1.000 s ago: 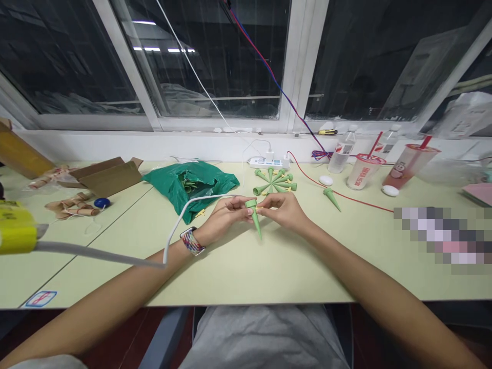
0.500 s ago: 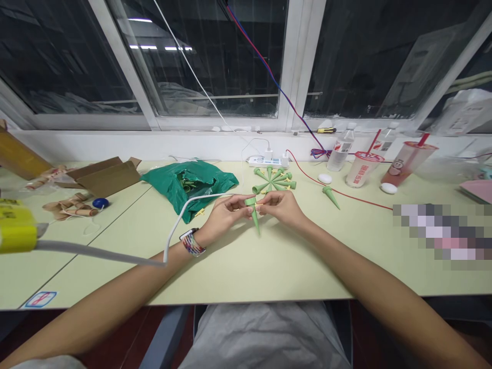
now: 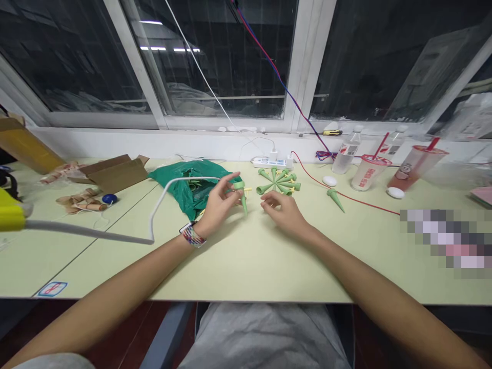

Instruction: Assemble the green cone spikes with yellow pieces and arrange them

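My left hand (image 3: 220, 207) is closed on a green watering spike (image 3: 244, 199), holding it point down above the table. A small yellow valve (image 3: 248, 189) sticks out from the right side of this spike, just under its cap. My right hand (image 3: 283, 211) hovers a short way to the right, apart from the spike, with loosely curled fingers and nothing visible between them. Behind my hands, several similar green spikes (image 3: 289, 186) with yellow valves lie in a ring, tips toward the centre. One more green spike (image 3: 335, 200) lies alone to the right.
A torn green plastic bag (image 3: 175, 179) with green pieces inside lies left of my hands. A white cable (image 3: 96, 231) crosses above my left forearm. At the back are a power strip (image 3: 269, 163), drink cups (image 3: 371, 172) and bottles (image 3: 347, 151). A cardboard box (image 3: 115, 174) stands left.
My right hand has let go of the yellow valve and drawn away from the spike. My left hand has moved left and up with the spike. The view has shifted slightly.
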`<state>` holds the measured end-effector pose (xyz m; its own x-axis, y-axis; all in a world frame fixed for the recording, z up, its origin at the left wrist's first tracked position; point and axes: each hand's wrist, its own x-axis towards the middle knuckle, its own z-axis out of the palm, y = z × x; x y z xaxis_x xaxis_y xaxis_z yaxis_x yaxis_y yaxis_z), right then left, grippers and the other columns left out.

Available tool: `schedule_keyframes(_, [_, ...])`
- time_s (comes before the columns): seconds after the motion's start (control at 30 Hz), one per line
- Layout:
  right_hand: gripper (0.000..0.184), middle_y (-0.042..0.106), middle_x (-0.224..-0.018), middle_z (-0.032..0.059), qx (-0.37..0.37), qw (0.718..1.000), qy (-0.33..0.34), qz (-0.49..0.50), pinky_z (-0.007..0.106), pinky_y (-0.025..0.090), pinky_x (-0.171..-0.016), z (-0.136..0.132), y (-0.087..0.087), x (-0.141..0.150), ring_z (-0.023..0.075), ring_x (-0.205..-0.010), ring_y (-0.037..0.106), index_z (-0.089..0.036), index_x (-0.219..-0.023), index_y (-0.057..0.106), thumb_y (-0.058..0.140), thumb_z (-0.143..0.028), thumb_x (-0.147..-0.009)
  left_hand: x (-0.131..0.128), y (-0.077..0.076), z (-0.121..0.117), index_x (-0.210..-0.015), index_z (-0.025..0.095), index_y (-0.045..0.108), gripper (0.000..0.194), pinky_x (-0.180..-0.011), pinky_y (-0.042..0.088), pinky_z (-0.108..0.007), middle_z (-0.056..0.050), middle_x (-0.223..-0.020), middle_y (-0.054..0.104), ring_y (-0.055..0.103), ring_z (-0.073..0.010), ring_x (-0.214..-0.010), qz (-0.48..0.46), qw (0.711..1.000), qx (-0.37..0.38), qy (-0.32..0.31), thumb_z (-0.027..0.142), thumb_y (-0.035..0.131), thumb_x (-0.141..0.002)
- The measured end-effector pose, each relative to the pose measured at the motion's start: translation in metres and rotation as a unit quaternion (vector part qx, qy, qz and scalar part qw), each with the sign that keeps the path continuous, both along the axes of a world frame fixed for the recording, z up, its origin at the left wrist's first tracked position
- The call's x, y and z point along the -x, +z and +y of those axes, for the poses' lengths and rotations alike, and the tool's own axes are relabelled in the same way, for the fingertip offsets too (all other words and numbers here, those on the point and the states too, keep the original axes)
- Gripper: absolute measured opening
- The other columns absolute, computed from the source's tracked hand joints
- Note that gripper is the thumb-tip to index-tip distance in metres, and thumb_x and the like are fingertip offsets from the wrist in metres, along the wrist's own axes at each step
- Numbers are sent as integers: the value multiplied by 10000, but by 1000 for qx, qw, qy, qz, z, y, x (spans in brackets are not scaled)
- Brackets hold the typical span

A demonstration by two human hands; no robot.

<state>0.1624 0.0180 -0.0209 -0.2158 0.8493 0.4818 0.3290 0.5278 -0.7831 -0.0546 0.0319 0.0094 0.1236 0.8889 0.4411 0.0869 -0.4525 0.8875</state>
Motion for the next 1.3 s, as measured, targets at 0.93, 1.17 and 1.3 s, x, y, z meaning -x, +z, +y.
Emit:
schedule_keyframes(0.93, [249, 661, -994, 93, -145, 959, -22, -245, 369, 500, -872, 24, -27, 41, 239, -974, 610, -190, -997, 664, 513, -33, -876, 26, 1, 28, -1250, 240, 724, 470, -705, 546, -267, -33, -959, 626, 655, -171, -849, -64, 998, 15, 12, 413, 790, -818])
schedule_keyframes(1.17, [124, 695, -898, 31, -99, 995, -2, 0, 334, 551, -794, -7, -20, 5, 185, -816, 667, -212, -913, 665, 622, -121, -842, 17, -3, 21, -1250, 223, 704, 508, -780, 546, -313, -33, -912, 675, 667, -185, -859, -63, 994, 74, -53, 349, 831, -774])
schedule_keyframes(1.3, [114, 708, -925, 44, -143, 989, -31, 26, 347, 555, -788, -16, -5, -13, 186, -813, 661, -221, -946, 703, 630, -163, -879, 9, -7, 12, -1212, 206, 695, 455, -766, 524, -294, -29, -866, 688, 653, -173, -833, -26, 990, 104, -93, 340, 817, -795])
